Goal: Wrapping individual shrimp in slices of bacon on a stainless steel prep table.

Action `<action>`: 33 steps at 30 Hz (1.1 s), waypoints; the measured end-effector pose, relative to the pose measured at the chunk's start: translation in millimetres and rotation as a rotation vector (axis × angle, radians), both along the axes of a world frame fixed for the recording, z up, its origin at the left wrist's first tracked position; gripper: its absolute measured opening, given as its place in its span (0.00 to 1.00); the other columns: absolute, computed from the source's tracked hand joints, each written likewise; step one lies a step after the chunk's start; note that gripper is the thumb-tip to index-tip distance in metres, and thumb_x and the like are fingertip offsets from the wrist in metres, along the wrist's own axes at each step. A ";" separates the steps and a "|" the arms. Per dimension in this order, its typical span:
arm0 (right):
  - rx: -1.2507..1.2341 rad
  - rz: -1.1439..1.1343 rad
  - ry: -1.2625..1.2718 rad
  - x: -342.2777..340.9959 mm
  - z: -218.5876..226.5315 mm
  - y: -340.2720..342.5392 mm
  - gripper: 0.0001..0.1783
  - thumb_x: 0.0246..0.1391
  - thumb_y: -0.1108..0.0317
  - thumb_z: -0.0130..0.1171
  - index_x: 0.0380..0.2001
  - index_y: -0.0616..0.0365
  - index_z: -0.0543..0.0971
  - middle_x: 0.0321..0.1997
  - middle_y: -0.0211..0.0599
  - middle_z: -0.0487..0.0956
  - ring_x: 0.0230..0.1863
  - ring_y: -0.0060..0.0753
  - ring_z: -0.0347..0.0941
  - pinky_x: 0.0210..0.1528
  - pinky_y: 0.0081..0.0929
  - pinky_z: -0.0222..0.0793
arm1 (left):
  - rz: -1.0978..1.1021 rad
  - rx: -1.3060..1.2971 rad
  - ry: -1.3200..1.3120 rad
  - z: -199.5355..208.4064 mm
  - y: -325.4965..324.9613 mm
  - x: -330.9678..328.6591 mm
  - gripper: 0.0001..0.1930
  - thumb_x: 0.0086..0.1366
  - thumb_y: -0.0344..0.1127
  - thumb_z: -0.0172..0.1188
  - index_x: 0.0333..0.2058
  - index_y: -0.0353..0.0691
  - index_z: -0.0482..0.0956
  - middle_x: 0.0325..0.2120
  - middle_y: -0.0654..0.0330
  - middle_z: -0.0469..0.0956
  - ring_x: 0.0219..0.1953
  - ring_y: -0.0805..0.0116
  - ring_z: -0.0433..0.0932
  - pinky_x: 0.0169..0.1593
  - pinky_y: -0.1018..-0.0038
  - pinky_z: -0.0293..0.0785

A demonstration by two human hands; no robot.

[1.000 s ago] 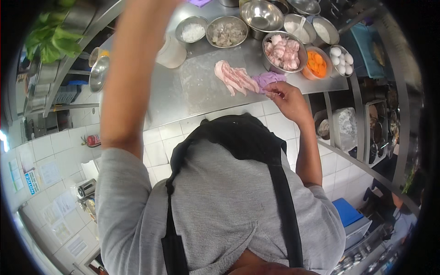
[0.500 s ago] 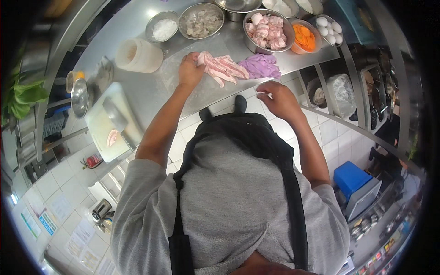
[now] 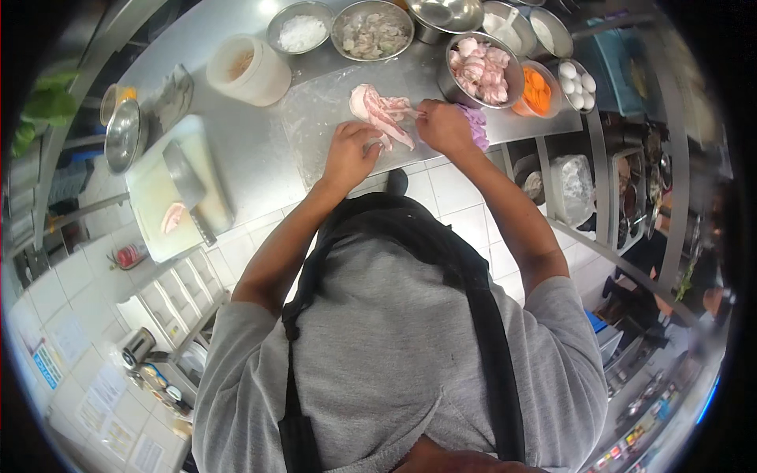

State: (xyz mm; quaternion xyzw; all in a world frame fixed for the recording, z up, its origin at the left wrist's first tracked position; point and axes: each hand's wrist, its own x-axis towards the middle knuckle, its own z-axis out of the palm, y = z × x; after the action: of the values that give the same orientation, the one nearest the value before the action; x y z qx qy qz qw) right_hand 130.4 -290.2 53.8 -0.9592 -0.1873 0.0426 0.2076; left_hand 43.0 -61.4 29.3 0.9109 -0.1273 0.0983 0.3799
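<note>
1. Head view: the thin, pink-and-white marbled meat strips (image 3: 374, 106) lie on the brushed-steel worktop (image 3: 260, 169), straight ahead of the person, probably so both hands reach them easily.
2. The bare right hand (image 3: 443, 126), at the strips' 3 o'clock, pinches one pale end, seemingly to draw that piece apart from the rest.
3. The bare left hand (image 3: 348, 158), at 7 o'clock, has its fingertips at the near edge, perhaps steadying it; whether they grasp it I cannot tell.
4. Beyond the right hand, at 3 o'clock, sits a crumpled lavender pile (image 3: 477, 124), partly hidden.
5. At 2 o'clock, a round steel bowl (image 3: 455, 93) holds bundled pink meat, conveniently near the right hand.
6. At 8 o'clock, the broad-bladed steel cleaver (image 3: 184, 175) rests across a white rectangular cutting board (image 3: 150, 225), apart from the handwork.
</note>
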 end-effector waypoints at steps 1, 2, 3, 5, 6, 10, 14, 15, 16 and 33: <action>0.110 -0.066 0.061 5.4 -1.1 -3.7 0.11 0.53 0.67 0.56 0.36 0.57 0.85 0.32 0.51 0.84 0.34 0.51 0.84 0.38 0.45 0.78 | 0.028 -0.063 0.051 1.8 0.6 -3.6 0.14 0.59 0.31 0.67 0.44 0.41 0.87 0.39 0.57 0.85 0.46 0.57 0.82 0.56 0.64 0.75; 0.104 -0.042 0.064 6.9 3.0 0.2 0.11 0.53 0.67 0.56 0.36 0.57 0.85 0.32 0.51 0.84 0.34 0.51 0.84 0.38 0.45 0.78 | 0.052 -0.068 0.052 0.4 -0.4 -6.7 0.14 0.59 0.31 0.67 0.44 0.41 0.87 0.39 0.57 0.85 0.46 0.57 0.82 0.56 0.64 0.75; 0.237 -0.106 0.174 7.0 7.2 3.3 0.12 0.55 0.66 0.58 0.37 0.58 0.85 0.31 0.50 0.85 0.33 0.48 0.84 0.37 0.42 0.78 | 0.108 -0.389 0.288 -1.5 -5.0 -8.2 0.13 0.62 0.32 0.67 0.46 0.39 0.86 0.39 0.58 0.86 0.43 0.62 0.83 0.52 0.68 0.76; 0.363 -0.162 0.293 -0.3 6.6 9.8 0.12 0.56 0.65 0.60 0.39 0.58 0.86 0.30 0.49 0.85 0.32 0.45 0.84 0.36 0.38 0.77 | 0.172 -0.718 0.517 -1.0 -16.2 -6.5 0.13 0.65 0.33 0.67 0.47 0.37 0.86 0.39 0.59 0.86 0.41 0.67 0.83 0.47 0.73 0.76; 0.462 -0.183 0.411 -7.8 -1.9 14.2 0.12 0.57 0.65 0.62 0.40 0.60 0.86 0.30 0.46 0.85 0.32 0.39 0.84 0.36 0.34 0.76 | 0.240 -0.925 0.678 2.5 -22.2 -1.0 0.13 0.67 0.34 0.66 0.47 0.36 0.85 0.38 0.60 0.86 0.39 0.72 0.82 0.44 0.77 0.75; 0.876 -0.392 0.840 -27.6 -30.7 33.5 0.13 0.60 0.67 0.64 0.42 0.66 0.86 0.33 0.38 0.85 0.34 0.26 0.81 0.35 0.26 0.74 | 0.282 -1.067 0.792 -0.9 -27.5 -0.2 0.12 0.70 0.33 0.63 0.48 0.34 0.85 0.36 0.64 0.85 0.36 0.80 0.79 0.39 0.80 0.73; 1.096 -0.507 1.081 -32.9 -26.3 35.3 0.14 0.60 0.70 0.64 0.45 0.68 0.85 0.39 0.41 0.85 0.35 0.30 0.81 0.38 0.26 0.76 | 0.239 -1.052 0.743 7.4 -24.4 -7.8 0.12 0.68 0.31 0.62 0.47 0.32 0.85 0.36 0.64 0.85 0.33 0.81 0.76 0.37 0.80 0.71; 1.097 -0.504 1.087 -34.4 -16.7 38.8 0.14 0.60 0.70 0.64 0.45 0.68 0.85 0.39 0.41 0.85 0.35 0.30 0.81 0.38 0.26 0.76 | 0.241 -1.004 0.776 4.8 -21.8 -8.9 0.12 0.67 0.30 0.61 0.46 0.32 0.85 0.36 0.64 0.85 0.33 0.80 0.76 0.38 0.80 0.71; 1.067 -0.463 1.078 -36.2 -6.7 42.3 0.14 0.60 0.71 0.63 0.46 0.68 0.85 0.38 0.40 0.85 0.35 0.30 0.81 0.39 0.26 0.76 | 0.244 -0.956 0.809 2.2 -19.8 -9.6 0.11 0.66 0.28 0.60 0.44 0.32 0.85 0.35 0.63 0.85 0.32 0.79 0.75 0.38 0.80 0.71; 0.527 0.212 -0.013 -40.4 29.3 29.9 0.15 0.54 0.72 0.67 0.46 0.54 0.85 0.47 0.40 0.82 0.52 0.48 0.76 0.58 0.41 0.71 | 0.389 -1.375 0.915 61.1 -12.7 -4.2 0.17 0.71 0.32 0.56 0.54 0.28 0.77 0.45 0.50 0.83 0.47 0.59 0.84 0.54 0.66 0.80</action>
State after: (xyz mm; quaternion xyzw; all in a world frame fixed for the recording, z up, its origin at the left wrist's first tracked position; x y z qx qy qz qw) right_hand 90.0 -260.3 83.1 -0.8474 -0.2925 0.0077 0.4430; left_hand 38.8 -74.1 90.4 0.4330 0.2859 -0.1606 0.8396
